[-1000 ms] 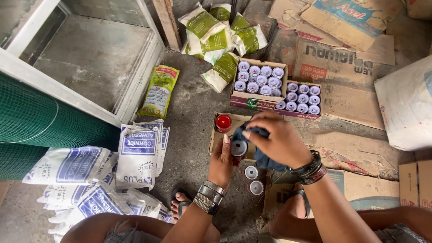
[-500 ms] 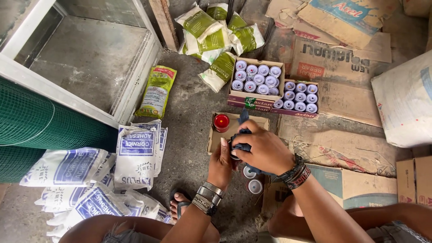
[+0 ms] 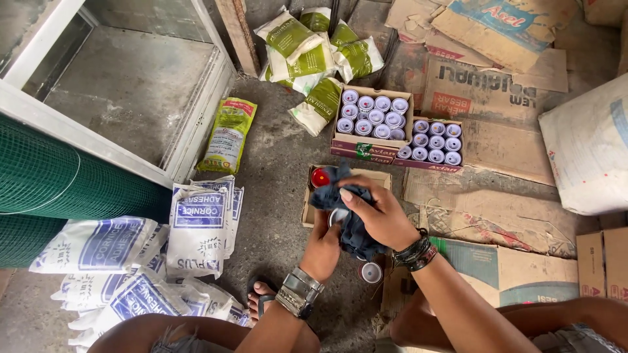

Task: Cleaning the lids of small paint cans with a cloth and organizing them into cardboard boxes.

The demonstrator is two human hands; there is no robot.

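Observation:
My right hand [image 3: 379,212] grips a dark blue cloth [image 3: 350,225] and presses it over a small can held below it. My left hand [image 3: 324,248] holds that can from underneath; only a bit of its white top [image 3: 338,216] shows under the cloth. Both hands hover over a shallow cardboard tray [image 3: 307,209] on the concrete floor. A can with a red cap [image 3: 320,177] stands in the tray's far left corner. Another can with a white rim [image 3: 371,272] stands on the floor by my right wrist.
Two open cartons [image 3: 371,119] [image 3: 434,142] of several white-topped cans sit beyond the tray. Green and white bags [image 3: 307,49] lie further back, white and blue sacks [image 3: 196,222] at left. Flattened cardboard [image 3: 497,131] covers the right. A white-framed cabinet [image 3: 131,91] and green mesh [image 3: 46,189] stand left.
My right hand has shifted left and closed the blue cloth over the can; the can's top, plain a second ago, is now mostly covered. The view has drifted slightly.

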